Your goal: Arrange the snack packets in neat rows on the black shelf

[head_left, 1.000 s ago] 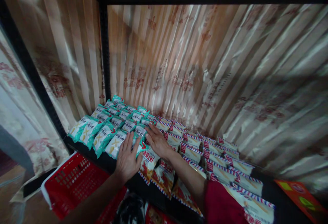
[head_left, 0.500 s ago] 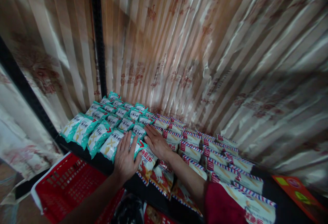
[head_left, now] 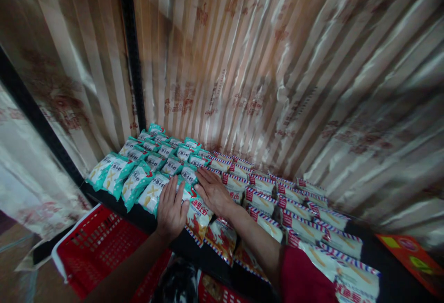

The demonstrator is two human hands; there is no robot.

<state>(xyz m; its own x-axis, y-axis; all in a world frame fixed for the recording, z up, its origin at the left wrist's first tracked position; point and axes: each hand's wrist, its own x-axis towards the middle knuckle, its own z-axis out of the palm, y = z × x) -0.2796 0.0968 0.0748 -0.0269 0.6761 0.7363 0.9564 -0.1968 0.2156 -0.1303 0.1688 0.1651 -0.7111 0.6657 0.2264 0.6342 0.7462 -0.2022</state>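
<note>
Rows of teal-and-white snack bags (head_left: 151,193) lie at the left end of a black shelf (head_left: 183,247). My left hand (head_left: 172,209) rests flat on a teal bag at the front right of that group, fingers stretched out. Just to its right, my right hand (head_left: 215,192) lies open, fingertips against another teal bag and palm over the boundary with the neighbouring bags. White snack bags with red-and-blue striped edges (head_left: 262,201) fill the shelf to the right. Orange-printed bags (head_left: 220,238) sit in front, partly under my right forearm.
Below the shelf stands a red plastic basket (head_left: 100,247) with a white rim. A black glossy bundle (head_left: 178,282) lies beside it. An orange packet (head_left: 412,259) is at the shelf's right end. A black upright post (head_left: 132,53) and a patterned curtain (head_left: 243,62) border the shelf.
Both hands keep nearly the same place on the bags. The view has shifted slightly, so the shelf's right side and the basket appear a little farther right.
</note>
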